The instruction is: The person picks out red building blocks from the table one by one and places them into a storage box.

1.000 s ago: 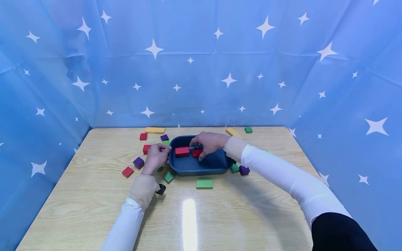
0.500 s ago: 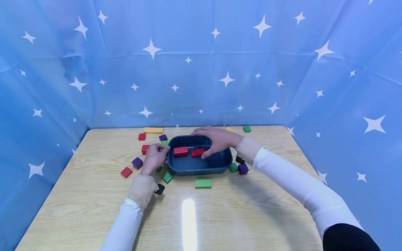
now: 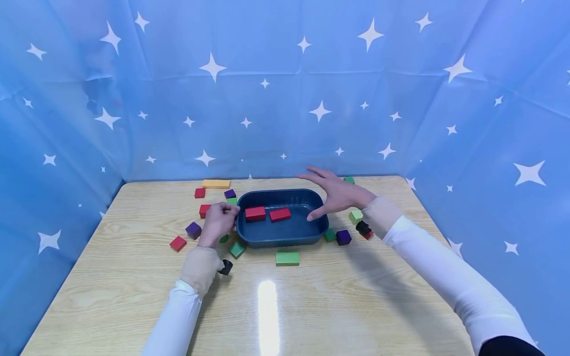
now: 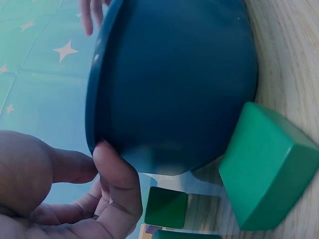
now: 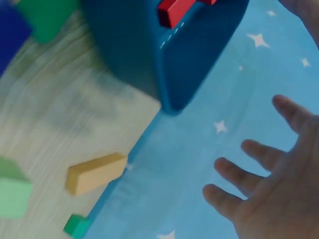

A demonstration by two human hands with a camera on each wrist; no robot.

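Note:
A dark blue plastic bin (image 3: 285, 242) stands at the middle of the table. Inside it lie two red blocks, one left (image 3: 255, 214) and one nearer the centre (image 3: 280, 214). My left hand (image 3: 218, 222) pinches the bin's left rim between thumb and forefinger, which the left wrist view shows close up. Over the bin's right end hovers my right hand (image 3: 340, 193), its fingers spread and nothing in them. In the right wrist view that hand (image 5: 284, 184) is apart from the bin. A green block (image 4: 269, 167) lies beside the bin in the left wrist view.
Left of the bin lie red blocks (image 3: 178, 243), a purple block (image 3: 193, 230) and a yellow bar (image 3: 216, 184). A light green block (image 3: 287, 258) lies in front. To the right are a purple block (image 3: 343, 237) and a light green one (image 3: 356, 216). A starred curtain borders the table.
My right hand has let go of the red block in the bin, then risen and moved right with its fingers spreading. The left hand stays on the rim.

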